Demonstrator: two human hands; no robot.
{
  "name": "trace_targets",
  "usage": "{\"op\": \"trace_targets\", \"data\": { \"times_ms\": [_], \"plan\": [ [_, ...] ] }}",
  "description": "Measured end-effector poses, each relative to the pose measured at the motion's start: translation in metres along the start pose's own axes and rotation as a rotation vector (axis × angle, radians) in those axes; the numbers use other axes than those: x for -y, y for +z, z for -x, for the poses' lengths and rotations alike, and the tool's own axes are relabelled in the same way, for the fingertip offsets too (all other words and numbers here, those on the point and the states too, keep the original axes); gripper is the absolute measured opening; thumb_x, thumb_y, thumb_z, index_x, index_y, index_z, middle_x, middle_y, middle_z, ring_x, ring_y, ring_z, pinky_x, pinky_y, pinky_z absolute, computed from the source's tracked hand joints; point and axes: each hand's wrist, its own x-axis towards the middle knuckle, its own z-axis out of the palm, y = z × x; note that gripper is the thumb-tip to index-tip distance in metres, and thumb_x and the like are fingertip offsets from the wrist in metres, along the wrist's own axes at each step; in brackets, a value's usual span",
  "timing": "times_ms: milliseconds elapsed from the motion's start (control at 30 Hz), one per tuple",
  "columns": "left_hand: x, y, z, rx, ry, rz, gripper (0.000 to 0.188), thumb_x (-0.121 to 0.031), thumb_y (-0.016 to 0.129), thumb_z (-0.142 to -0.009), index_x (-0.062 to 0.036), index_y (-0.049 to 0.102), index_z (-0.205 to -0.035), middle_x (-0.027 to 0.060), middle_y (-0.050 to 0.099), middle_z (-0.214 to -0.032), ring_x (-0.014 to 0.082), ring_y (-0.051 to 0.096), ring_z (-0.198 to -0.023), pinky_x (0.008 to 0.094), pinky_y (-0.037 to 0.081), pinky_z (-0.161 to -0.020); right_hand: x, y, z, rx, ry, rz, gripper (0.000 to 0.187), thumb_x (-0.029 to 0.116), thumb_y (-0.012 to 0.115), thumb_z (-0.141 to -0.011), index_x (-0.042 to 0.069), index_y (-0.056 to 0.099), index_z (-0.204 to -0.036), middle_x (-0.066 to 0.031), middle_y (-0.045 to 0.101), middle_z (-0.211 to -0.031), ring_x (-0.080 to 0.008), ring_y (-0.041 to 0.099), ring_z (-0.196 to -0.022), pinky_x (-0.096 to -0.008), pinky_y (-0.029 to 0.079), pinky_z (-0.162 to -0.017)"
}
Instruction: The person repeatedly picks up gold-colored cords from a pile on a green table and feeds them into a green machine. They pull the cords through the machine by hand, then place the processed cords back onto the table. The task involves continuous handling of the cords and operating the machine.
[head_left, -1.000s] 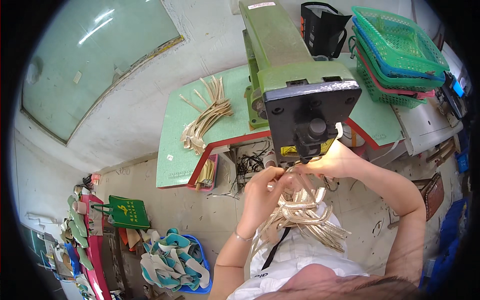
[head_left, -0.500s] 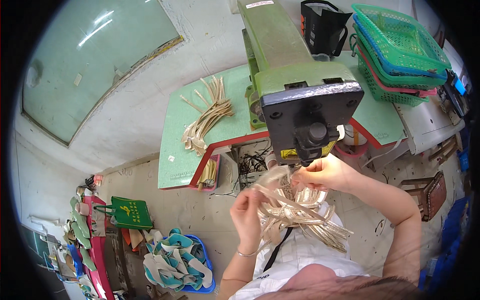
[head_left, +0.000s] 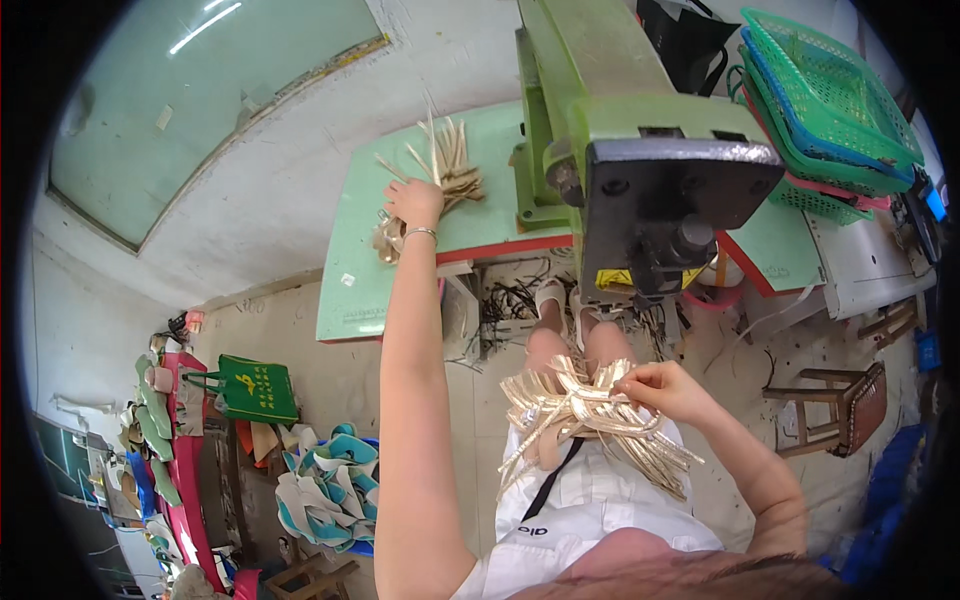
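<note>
My left hand [head_left: 415,204] reaches far out over a bundle of gold strips [head_left: 462,185] on the green table. Its fingers are bent around a pale gold strip [head_left: 434,145] that stands up out of the bundle, slightly blurred. Across my lap lies a heap of shiny gold strips [head_left: 580,412], some plaited or folded, their ends fanning out. My right hand [head_left: 662,389] pinches one of these strips between thumb and fingers at the heap's right side. Above the lap looms the black head [head_left: 680,190] of a green press machine.
The green table [head_left: 350,290] has a red edge. Stacked plastic baskets [head_left: 830,90] stand at the back right. A stool [head_left: 835,410] is on the right. At the lower left lie teal and white cut pieces [head_left: 330,485] in a blue basket, near a green bag [head_left: 255,388].
My left hand has left the strips near the press head and gone forward-left to the bundle on the table. My right hand has come down toward my lap. The view has shifted.
</note>
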Motion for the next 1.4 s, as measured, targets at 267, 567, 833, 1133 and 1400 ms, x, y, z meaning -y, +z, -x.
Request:
{"op": "trace_targets", "data": {
  "times_ms": [267,567,833,1133,1400],
  "plan": [
    [-0.008,-0.020,0.124,-0.262,0.666,0.609,0.025,-0.008,0.059,-0.076,-0.0001,0.055,-0.099,0.0201,0.054,-0.102,0.0355,0.051,-0.096,0.0442,0.041,-0.081,-0.072,0.031,-0.027,-0.313,-0.429,0.762,0.019,0.019,0.064,-0.078,0.003,0.065,-0.088,-0.0128,0.058,-0.085,-0.0285,0.057,-0.082,-0.0359,0.045,-0.071],
    [0.032,0.012,0.278,0.482,0.999,0.576,0.022,-0.023,0.063,-0.080,-0.0048,0.064,-0.093,0.0133,0.063,-0.092,0.0300,0.060,-0.089,0.0350,0.047,-0.073,-0.086,0.053,-0.063,-0.404,-0.533,0.822,0.034,0.024,0.064,-0.078,0.000,0.057,-0.102,-0.0133,0.053,-0.106,-0.0318,0.048,-0.101,-0.0405,0.037,-0.087],
    [0.004,-0.104,0.227,0.823,0.367,0.660,0.024,-0.022,0.062,-0.083,-0.0035,0.062,-0.098,0.0123,0.061,-0.085,0.0235,0.059,-0.076,0.0357,0.044,-0.064,0.005,0.006,-0.027,-0.235,-0.322,0.221,0.023,0.018,0.062,-0.085,0.003,0.063,-0.102,-0.0100,0.065,-0.081,-0.0111,0.056,-0.067,-0.0268,0.045,-0.063],
    [-0.030,-0.164,0.265,0.706,0.764,0.949,0.022,-0.015,0.061,-0.085,0.0052,0.062,-0.093,0.0113,0.063,-0.094,0.0157,0.057,-0.075,0.0256,0.043,-0.065,0.110,-0.072,0.006,0.218,-0.279,0.644,0.023,0.024,0.064,-0.080,0.005,0.068,-0.090,-0.0071,0.064,-0.066,-0.0092,0.053,-0.060,-0.0263,0.043,-0.059],
    [-0.053,-0.155,0.280,1.173,0.178,1.547,0.031,-0.021,0.051,-0.093,0.0003,0.065,-0.076,0.0064,0.064,-0.071,0.0054,0.050,-0.059,0.0179,0.034,-0.054,0.196,-0.091,0.005,0.214,-0.178,0.823,0.026,0.024,0.073,-0.077,0.002,0.064,-0.086,-0.0048,0.066,-0.079,-0.0128,0.061,-0.075,-0.0274,0.048,-0.069]
  ]
}}
